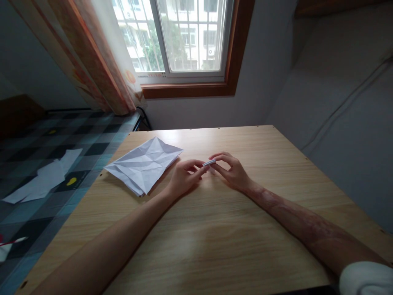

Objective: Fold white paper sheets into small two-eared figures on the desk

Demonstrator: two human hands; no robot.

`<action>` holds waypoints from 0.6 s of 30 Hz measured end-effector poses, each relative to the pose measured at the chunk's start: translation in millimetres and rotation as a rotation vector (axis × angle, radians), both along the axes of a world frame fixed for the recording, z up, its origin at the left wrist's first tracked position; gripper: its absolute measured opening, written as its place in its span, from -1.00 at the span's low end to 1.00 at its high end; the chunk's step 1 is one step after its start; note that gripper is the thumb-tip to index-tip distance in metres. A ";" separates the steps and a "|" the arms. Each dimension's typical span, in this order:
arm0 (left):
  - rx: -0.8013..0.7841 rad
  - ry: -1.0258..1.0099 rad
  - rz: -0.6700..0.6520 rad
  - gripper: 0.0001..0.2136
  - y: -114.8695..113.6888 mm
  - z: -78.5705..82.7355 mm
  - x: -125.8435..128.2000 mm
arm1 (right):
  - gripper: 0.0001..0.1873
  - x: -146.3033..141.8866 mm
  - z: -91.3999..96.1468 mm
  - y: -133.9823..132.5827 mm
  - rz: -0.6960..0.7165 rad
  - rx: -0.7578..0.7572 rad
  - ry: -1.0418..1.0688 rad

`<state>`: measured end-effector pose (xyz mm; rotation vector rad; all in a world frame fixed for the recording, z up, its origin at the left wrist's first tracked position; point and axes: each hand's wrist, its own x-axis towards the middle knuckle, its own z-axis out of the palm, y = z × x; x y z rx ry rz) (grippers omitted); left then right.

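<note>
Between my two hands is a small, narrow piece of folded white paper (209,162), held just above the wooden table (196,237). My left hand (185,176) pinches its left end between thumb and fingers. The thumb and fingertips of my right hand (232,171) grip the other end. A paler bit hangs under the strip, too small to make out. Left of my left hand lies a stack of creased white paper sheets (147,164), its corners pointing outward and its top sheet marked with fold lines.
A bed with a checked cover (92,139) adjoins the table's left side, with loose white paper pieces (46,178) on it. Beyond the table are a barred window (190,37) and an orange patterned curtain (101,53). A cable (344,102) runs along the right wall.
</note>
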<state>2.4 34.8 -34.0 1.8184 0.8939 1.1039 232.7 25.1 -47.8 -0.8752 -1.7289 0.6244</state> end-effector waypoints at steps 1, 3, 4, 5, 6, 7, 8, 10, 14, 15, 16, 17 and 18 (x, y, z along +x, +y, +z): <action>-0.022 -0.004 -0.005 -0.63 0.6 -1.3 -0.2 | -0.71 0.1 -1.6 0.5 0.002 -0.043 0.014; -0.059 -0.044 -0.025 -0.61 2.8 -4.0 -0.7 | -0.67 0.6 -5.6 2.4 0.017 -0.143 0.029; -0.078 -0.077 -0.038 -0.61 4.0 -4.7 -0.8 | -0.65 0.9 -7.4 3.6 0.030 -0.181 0.035; -0.098 -0.106 -0.048 -0.60 5.0 -4.9 -0.9 | -0.63 1.2 -9.0 4.8 0.047 -0.212 0.039; -0.113 -0.122 -0.052 -0.59 5.5 -4.5 -0.8 | -0.63 1.5 -10.1 5.7 0.061 -0.232 0.044; -0.121 -0.122 -0.052 -0.58 5.4 -3.6 -0.7 | -0.62 1.7 -11.0 6.4 0.074 -0.245 0.049; -0.123 -0.108 -0.047 -0.57 5.0 -2.4 -0.4 | -0.62 1.9 -11.6 6.9 0.088 -0.257 0.053; -0.111 -0.069 -0.023 -0.57 3.4 -0.2 0.1 | -0.62 2.1 -12.7 7.1 0.110 -0.273 0.052; -0.103 -0.045 0.027 -0.58 2.4 -0.4 0.4 | -0.60 2.2 -14.7 7.3 0.096 -0.283 0.038; -0.106 -0.040 0.034 -0.59 3.2 -1.0 0.0 | -0.61 2.2 -14.9 7.6 0.078 -0.277 0.044; -0.107 -0.038 0.042 -0.58 4.2 -1.5 -0.5 | -0.62 2.1 -14.9 8.0 0.063 -0.271 0.058; -0.104 -0.040 0.052 -0.58 5.3 -1.9 -1.2 | -0.63 2.0 -14.8 8.5 0.054 -0.265 0.079; -0.098 -0.042 0.063 -0.58 6.6 -2.0 -1.9 | -0.61 1.9 -14.5 9.0 0.050 -0.257 0.106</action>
